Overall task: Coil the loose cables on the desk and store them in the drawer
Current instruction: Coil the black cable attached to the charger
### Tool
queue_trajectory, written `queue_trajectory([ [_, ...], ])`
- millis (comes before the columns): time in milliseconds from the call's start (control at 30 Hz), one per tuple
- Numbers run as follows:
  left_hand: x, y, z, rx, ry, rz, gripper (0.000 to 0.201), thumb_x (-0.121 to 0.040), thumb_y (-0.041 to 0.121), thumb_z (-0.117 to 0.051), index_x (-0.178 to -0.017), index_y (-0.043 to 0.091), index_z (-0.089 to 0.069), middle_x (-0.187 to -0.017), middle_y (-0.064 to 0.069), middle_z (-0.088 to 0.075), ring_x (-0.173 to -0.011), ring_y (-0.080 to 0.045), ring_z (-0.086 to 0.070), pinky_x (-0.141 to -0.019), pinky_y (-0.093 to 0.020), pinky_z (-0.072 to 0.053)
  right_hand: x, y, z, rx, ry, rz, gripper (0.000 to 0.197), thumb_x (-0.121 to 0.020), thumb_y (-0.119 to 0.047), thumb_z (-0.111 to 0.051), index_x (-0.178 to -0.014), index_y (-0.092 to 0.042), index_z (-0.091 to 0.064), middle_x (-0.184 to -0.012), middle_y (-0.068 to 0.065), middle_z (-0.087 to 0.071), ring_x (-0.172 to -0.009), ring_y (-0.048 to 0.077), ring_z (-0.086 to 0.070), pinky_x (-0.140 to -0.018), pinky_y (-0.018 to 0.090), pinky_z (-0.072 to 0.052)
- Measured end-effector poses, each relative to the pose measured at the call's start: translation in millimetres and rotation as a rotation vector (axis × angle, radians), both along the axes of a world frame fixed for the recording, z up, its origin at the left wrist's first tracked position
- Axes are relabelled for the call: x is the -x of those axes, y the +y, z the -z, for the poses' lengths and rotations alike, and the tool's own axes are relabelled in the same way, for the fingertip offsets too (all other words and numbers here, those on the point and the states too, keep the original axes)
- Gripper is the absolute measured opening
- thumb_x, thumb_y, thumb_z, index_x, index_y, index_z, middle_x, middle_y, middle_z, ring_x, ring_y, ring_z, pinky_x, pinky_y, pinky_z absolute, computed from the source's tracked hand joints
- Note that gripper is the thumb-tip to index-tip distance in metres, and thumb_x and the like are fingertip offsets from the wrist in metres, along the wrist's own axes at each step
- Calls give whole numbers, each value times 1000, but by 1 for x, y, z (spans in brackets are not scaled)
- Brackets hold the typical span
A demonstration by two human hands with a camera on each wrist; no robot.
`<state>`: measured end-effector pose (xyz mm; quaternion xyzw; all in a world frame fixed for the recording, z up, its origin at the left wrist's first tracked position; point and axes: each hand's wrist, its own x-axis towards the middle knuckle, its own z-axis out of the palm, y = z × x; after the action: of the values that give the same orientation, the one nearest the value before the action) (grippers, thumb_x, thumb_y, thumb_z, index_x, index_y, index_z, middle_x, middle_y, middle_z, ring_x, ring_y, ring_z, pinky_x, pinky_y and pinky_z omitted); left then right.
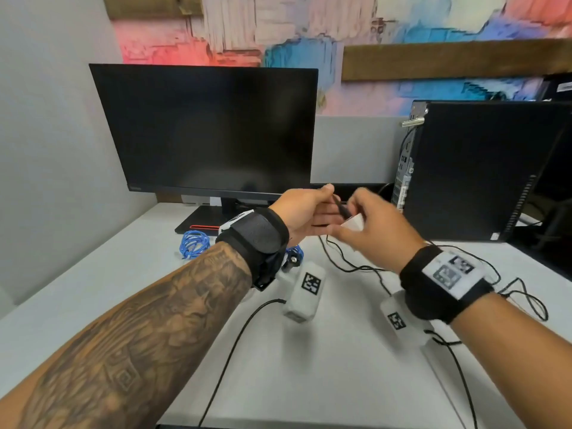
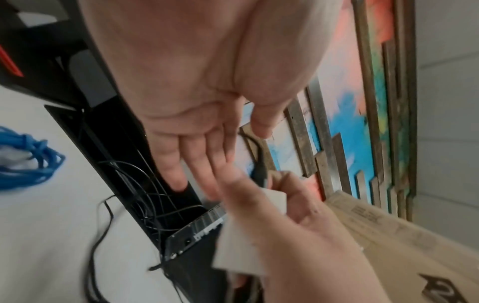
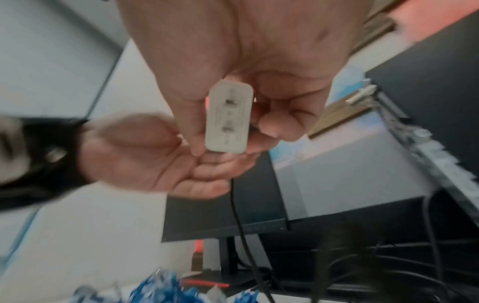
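Note:
My right hand (image 1: 368,224) grips a white charger adapter (image 1: 353,222) above the desk, in front of the monitor; its pronged face (image 3: 229,119) shows in the right wrist view. My left hand (image 1: 325,205) pinches the black cable (image 2: 259,170) at its plug, between thumb and forefinger, right beside the adapter. The other fingers (image 2: 171,164) lie fairly straight. From the hands the thin black cable (image 1: 349,267) trails down in loose loops over the desk. A coiled blue cable (image 1: 195,243) lies by the monitor foot, and a second blue bundle (image 1: 294,253) sits under my left wrist.
A dark monitor (image 1: 210,128) stands at the back of the white desk (image 1: 325,382). A black computer tower (image 1: 483,168) stands at the right, with cables behind it. Two white marker-tagged blocks (image 1: 306,292) (image 1: 397,317) with black leads show below my wrists. No drawer is in view.

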<state>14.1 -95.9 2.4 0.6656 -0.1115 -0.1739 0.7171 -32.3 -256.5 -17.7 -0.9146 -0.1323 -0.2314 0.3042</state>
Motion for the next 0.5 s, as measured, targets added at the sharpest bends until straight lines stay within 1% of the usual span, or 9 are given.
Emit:
queue_trajectory([
  [67, 0, 1, -2, 70, -26, -62, 24, -105, 20, -45, -111, 6, -64, -102, -11, -71, -83, -22, -70, -73, -32, -57, 3, 11, 10, 66, 10, -83, 36, -82, -48, -70, -95, -20, -52, -92, -4, -57, -78, 14, -55, -67, 33, -50],
  [100, 0, 3, -3, 94, -30, -74, 24, -105, 16, -43, -109, 6, -64, -97, -10, -73, -80, -21, -71, -70, -32, -57, 4, 14, 12, 34, 19, -136, 34, -84, -49, -67, -96, -20, -54, -93, -5, -57, -79, 13, -55, -69, 32, -50],
  [167, -1, 12, -4, 108, -50, -84, 27, -106, 14, -39, -107, 5, -65, -87, -7, -74, -73, -19, -70, -65, -30, -56, 1, 13, 13, -116, -32, -192, 29, -86, -49, -62, -85, -20, -58, -85, -2, -57, -74, 11, -53, -68, 27, -48],
  [200, -2, 17, -4, 95, -64, -83, 28, -105, 15, -39, -107, 5, -66, -78, -3, -70, -67, -16, -67, -64, -30, -54, -1, 12, 11, -197, -78, -183, 27, -89, -46, -62, -81, -20, -59, -82, -2, -57, -72, 9, -51, -66, 21, -45],
  [267, -3, 28, -5, 70, -65, -47, 29, -104, 18, -41, -107, 5, -67, -61, 5, -46, -51, -11, -46, -61, -30, -45, -12, 9, 6, -340, -106, -136, 17, -94, -35, -61, -89, -19, -62, -90, -2, -59, -78, 6, -54, -69, 12, -42],
  [333, -2, 36, -8, 77, -32, 39, 29, -100, 21, -42, -96, 7, -67, -55, 7, -27, -45, -9, -28, -55, -29, -37, -27, 10, 3, -460, -4, -145, 17, -98, -28, -59, -113, -20, -62, -113, -3, -62, -100, 6, -58, -84, 13, -45],
  [400, -1, 41, -10, 128, 8, 150, 29, -96, 22, -39, -83, 9, -62, -52, 8, -21, -43, -9, -20, -52, -28, -34, -40, 18, 4, -580, 158, -235, 30, -101, -25, -55, -130, -20, -57, -127, -6, -60, -112, 4, -57, -88, 16, -45],
  [433, -1, 42, -10, 175, 32, 203, 29, -95, 22, -37, -80, 10, -59, -51, 8, -19, -43, -10, -18, -51, -27, -35, -45, 24, 6, -624, 226, -286, 31, -102, -23, -53, -132, -19, -56, -126, -5, -63, -109, 2, -59, -84, 14, -46],
  [500, -3, 45, -8, 300, 77, 259, 30, -95, 20, -33, -80, 9, -57, -53, 6, -17, -46, -11, -15, -54, -27, -36, -53, 36, 12, -715, 339, -390, 28, -104, -19, -46, -129, -12, -58, -109, 2, -69, -94, 8, -67, -79, 17, -52],
])
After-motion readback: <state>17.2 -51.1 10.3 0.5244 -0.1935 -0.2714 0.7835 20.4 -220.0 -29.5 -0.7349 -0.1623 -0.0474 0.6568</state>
